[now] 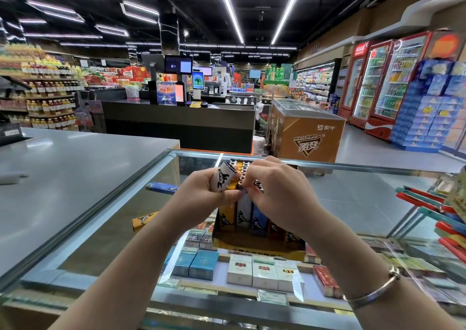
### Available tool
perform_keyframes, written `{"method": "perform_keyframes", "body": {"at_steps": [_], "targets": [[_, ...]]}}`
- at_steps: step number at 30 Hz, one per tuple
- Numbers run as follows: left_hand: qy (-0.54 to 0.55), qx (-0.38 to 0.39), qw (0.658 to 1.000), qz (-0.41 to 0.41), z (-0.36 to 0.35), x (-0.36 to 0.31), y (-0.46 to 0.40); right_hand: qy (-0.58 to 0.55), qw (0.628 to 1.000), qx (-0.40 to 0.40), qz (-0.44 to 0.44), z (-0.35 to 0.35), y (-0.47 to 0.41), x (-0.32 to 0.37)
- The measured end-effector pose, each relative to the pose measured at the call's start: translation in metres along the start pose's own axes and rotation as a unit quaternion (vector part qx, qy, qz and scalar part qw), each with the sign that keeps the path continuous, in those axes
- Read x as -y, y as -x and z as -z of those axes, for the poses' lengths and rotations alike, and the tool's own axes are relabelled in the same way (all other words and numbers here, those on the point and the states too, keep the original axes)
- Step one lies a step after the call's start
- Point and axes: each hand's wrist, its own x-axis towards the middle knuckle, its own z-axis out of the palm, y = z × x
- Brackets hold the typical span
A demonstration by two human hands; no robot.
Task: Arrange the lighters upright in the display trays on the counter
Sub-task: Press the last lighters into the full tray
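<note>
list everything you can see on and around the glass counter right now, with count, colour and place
display tray: one, yellow, on the glass counter, rows of upright lighters inside
white lighter: one, white with black print, held above the tray
blue lighter: one, lying flat on the glass, left of the tray
orange lighter: one, lying flat, front left of the tray
cigarette packs: many, white, blue, red, under the glass
glass counter: one, clear
bracelet: one, silver, right wrist
left hand: grips the white lighter
right hand: fingers pinch a lighter top in the tray

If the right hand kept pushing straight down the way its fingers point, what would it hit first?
Probably the tops of the upright lighters packed in the yellow display tray; the right hand is already at them, though exact contact is hard to judge.
</note>
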Motion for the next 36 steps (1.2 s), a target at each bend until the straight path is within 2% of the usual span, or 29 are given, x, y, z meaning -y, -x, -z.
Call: {"method": "perform_keyframes", "body": {"at_steps": [5, 8, 10, 13, 16, 20, 22, 25, 27, 28, 29, 30, 32, 34, 36], "targets": [[-0.002, 0.000, 1.000, -0.001, 0.000, 0.000, 0.000, -0.003, 1.000, 0.012, -0.002, 0.002, -0.001, -0.002], [0.001, -0.003, 0.999, -0.033, -0.001, -0.003, 0.004, -0.002, 1.000, 0.014, 0.000, 0.004, 0.001, -0.004], [-0.065, -0.046, 0.992, -0.101, -0.003, -0.005, 0.005, -0.023, 0.999, -0.037, -0.010, 0.007, 0.002, -0.001], [-0.206, -0.110, 0.954, -0.190, -0.006, -0.005, 0.005, -0.151, 0.984, -0.092, -0.031, 0.013, 0.002, 0.003], [-0.224, -0.103, 0.947, -0.205, -0.007, -0.008, 0.007, -0.236, 0.969, -0.063, -0.016, 0.017, 0.002, 0.008], [-0.233, -0.100, 0.941, -0.225, -0.010, -0.009, 0.007, -0.219, 0.975, -0.030, 0.006, 0.015, 0.002, 0.013], [-0.182, -0.114, 0.954, -0.211, -0.008, -0.011, 0.007, -0.270, 0.961, -0.052, -0.014, 0.018, 0.001, 0.009], [0.006, -0.103, 0.987, -0.121, 0.001, -0.016, 0.007, -0.407, 0.905, -0.093, -0.083, 0.028, 0.000, -0.003], [0.116, -0.077, 0.987, -0.083, 0.006, -0.018, 0.007, -0.479, 0.866, -0.083, -0.116, 0.031, 0.000, -0.008], [0.149, -0.076, 0.983, -0.078, 0.007, -0.018, 0.006, -0.488, 0.860, -0.075, -0.125, 0.031, -0.001, -0.008], [0.169, -0.081, 0.979, -0.077, 0.007, -0.018, 0.007, -0.468, 0.871, -0.075, -0.128, 0.029, -0.001, -0.007], [0.172, -0.089, 0.978, -0.081, 0.007, -0.019, 0.007, -0.410, 0.901, -0.081, -0.118, 0.026, -0.001, -0.006], [0.136, -0.102, 0.979, -0.112, 0.003, -0.020, 0.008, -0.233, 0.964, -0.108, -0.065, 0.020, 0.000, -0.001], [0.100, -0.095, 0.979, -0.147, -0.002, -0.023, 0.009, -0.122, 0.983, -0.137, -0.008, 0.016, 0.000, 0.004], [0.091, -0.083, 0.978, -0.167, -0.006, -0.024, 0.009, -0.115, 0.985, -0.125, 0.027, 0.015, 0.001, 0.006]]}}
